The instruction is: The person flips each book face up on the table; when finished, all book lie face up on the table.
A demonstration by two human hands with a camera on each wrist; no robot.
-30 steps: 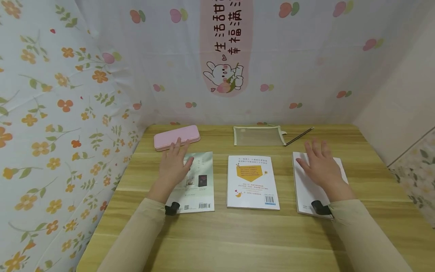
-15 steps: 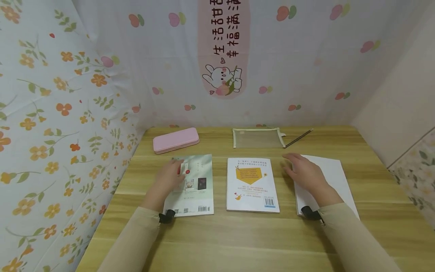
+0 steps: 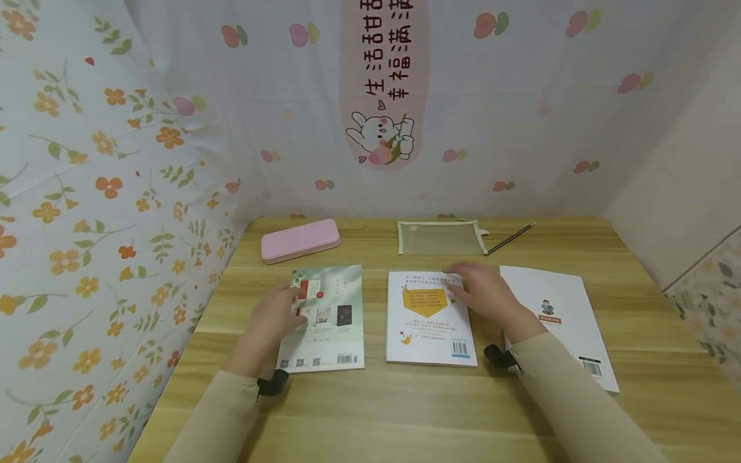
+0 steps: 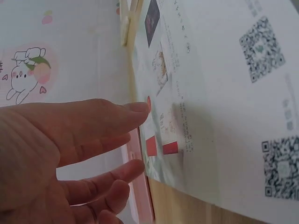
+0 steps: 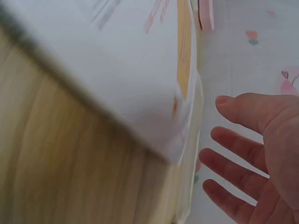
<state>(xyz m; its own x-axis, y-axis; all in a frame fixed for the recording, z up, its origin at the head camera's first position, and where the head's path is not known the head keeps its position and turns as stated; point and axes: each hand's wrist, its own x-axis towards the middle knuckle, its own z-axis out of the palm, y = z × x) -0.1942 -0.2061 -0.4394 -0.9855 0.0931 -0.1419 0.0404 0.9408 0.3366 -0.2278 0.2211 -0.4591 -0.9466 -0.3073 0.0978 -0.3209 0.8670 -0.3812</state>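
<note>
Three books lie back cover up in a row on the table. My left hand [image 3: 272, 321] is over the left edge of the pale green book [image 3: 327, 334]; in the left wrist view its fingers are loosely bent with nothing held. The middle book [image 3: 428, 337] is white with a yellow printed panel. Above its upper right corner is my right hand [image 3: 483, 292], whose fingers look spread and relaxed in the right wrist view. Partly behind my right wrist lies a larger white book [image 3: 570, 302] with a small cartoon figure. Whether either hand touches a cover, I cannot tell.
At the back left of the wooden table [image 3: 376, 411] sits a pink pencil case [image 3: 301, 240]. A mesh zip pouch [image 3: 441, 239] lies behind the middle book, and a dark pencil [image 3: 511, 238] touches or nearly touches its right side. A patterned cloth [image 3: 278, 128] hangs behind.
My right hand has moved left from the right book to the middle book, uncovering the cartoon figure. My left hand has drawn back slightly towards me and left. The right book has turned slightly.
</note>
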